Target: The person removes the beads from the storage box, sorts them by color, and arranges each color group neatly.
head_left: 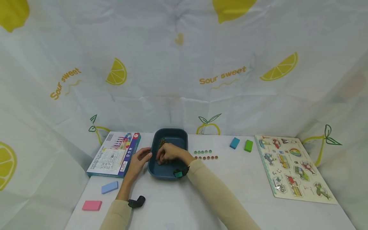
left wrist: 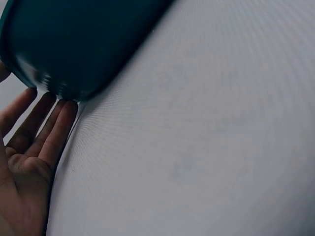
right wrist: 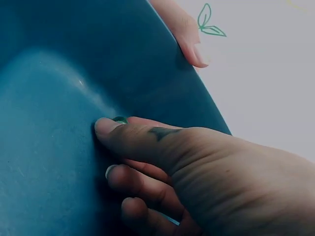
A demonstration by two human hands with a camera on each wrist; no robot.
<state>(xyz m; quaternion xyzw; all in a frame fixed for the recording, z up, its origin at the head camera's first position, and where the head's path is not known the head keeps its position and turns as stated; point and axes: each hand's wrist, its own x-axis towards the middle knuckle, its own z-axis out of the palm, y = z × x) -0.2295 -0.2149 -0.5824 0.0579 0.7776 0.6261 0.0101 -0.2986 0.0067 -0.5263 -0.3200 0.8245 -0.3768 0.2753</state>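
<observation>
A dark blue plastic bin stands on the white table, with a cluster of small orange and green marbles inside. My right hand reaches into it. In the right wrist view, its thumb and forefinger pinch a small green marble, mostly hidden by the thumb; the other fingers curl loosely below. My left hand is at the bin's left side. In the left wrist view, its nearly straight fingers touch the outer wall, and the right wrist view shows its thumb at the rim.
Right of the bin lie a row of green marbles and a row of reddish ones. Farther right are a blue block, a green block and a picture puzzle board. A flat box, light blue block and pink block lie left.
</observation>
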